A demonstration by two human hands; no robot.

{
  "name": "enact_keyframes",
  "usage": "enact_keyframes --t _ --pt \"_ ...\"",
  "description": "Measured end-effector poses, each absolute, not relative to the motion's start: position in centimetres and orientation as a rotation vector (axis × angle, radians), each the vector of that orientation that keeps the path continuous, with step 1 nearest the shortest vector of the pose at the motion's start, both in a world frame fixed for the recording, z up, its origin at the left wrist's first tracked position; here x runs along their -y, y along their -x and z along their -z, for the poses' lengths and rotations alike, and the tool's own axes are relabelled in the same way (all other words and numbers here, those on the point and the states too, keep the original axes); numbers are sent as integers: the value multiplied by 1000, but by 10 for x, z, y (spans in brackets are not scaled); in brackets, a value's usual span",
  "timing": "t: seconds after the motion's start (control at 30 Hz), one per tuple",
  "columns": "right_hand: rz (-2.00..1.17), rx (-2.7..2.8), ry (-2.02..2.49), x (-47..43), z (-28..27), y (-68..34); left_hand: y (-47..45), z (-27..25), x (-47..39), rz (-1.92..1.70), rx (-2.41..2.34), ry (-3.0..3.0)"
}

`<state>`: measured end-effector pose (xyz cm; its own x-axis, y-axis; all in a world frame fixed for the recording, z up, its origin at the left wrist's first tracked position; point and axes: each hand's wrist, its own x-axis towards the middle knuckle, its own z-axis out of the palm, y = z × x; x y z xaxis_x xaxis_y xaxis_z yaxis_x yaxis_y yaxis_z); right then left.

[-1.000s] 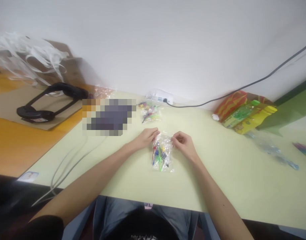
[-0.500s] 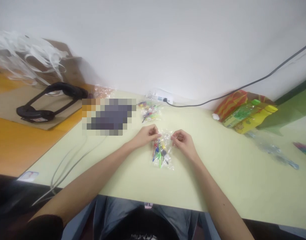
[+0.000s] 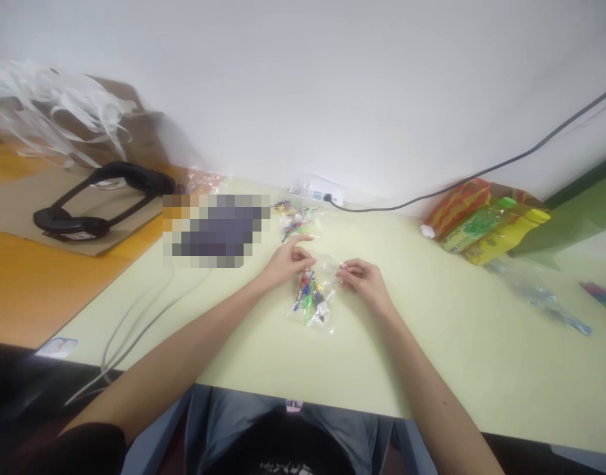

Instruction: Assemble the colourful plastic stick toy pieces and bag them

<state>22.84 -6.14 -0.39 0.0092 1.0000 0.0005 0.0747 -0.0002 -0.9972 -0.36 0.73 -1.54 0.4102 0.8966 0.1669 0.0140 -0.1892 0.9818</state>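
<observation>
A clear plastic bag with small colourful pieces inside, among them red, blue, green, yellow, black and white ones, hangs or lies between my hands above the pale green table. My left hand pinches its upper left edge between thumb and fingers, with the index finger stretched out. At the upper right edge, the thumb and fingertips of my right hand are pressed together on the plastic. Just beyond lies a second clear bag of similar colourful pieces, partly hidden by my left hand.
A blurred-out dark object lies left of my hands. Farther left is a black frame-like device on cardboard. A power strip with a grey cable sits by the wall. Bright packaging and clear plastic wrapping lie to the right.
The bag's lower part and its pieces have swung a little to the left. My left index finger has lifted and straightened; my right hand has barely moved.
</observation>
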Motion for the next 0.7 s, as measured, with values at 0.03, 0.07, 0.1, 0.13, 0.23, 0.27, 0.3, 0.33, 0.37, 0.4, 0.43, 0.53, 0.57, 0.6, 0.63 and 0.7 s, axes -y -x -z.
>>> enact_keyframes --t 0.03,0.07,0.1,0.13,0.23,0.27,0.3,0.33,0.37,0.4,0.43,0.53,0.57,0.6,0.63,0.7 --pt "-1176 1248 1249 61 5 -229 4 15 -8 -987 -841 -1541" --pt "-1184 1239 1230 60 5 -229 4 16 -9 -977 -846 -1535" --pt "-1193 1231 1212 60 6 -230 5 17 -10 -964 -851 -1533" --pt "-1201 1223 1197 59 7 -230 5 18 -12 -953 -856 -1536" --pt "-1224 1210 1181 58 10 -230 7 20 -14 -950 -860 -1563" --pt "-1232 1214 1182 58 10 -229 7 21 -14 -958 -861 -1577" --pt "-1239 1220 1183 58 10 -229 8 21 -14 -967 -861 -1591" --pt "-1244 1226 1184 59 10 -229 8 21 -14 -976 -861 -1605" --pt "-1249 1233 1184 59 10 -228 8 20 -14 -987 -861 -1616" --pt "-1254 1238 1183 59 9 -228 8 20 -14 -1000 -864 -1626" --pt "-1258 1244 1180 59 9 -228 8 19 -14 -1013 -868 -1633" --pt "-1271 1263 1167 60 8 -229 8 18 -14 -1053 -890 -1660" --pt "-1275 1268 1162 60 8 -229 8 18 -14 -1061 -898 -1668" --pt "-1277 1273 1157 60 8 -230 8 18 -15 -1065 -904 -1675" --pt "-1281 1281 1152 59 9 -230 8 18 -15 -1064 -907 -1682" --pt "-1289 1293 1140 59 10 -232 7 18 -15 -1057 -907 -1690"
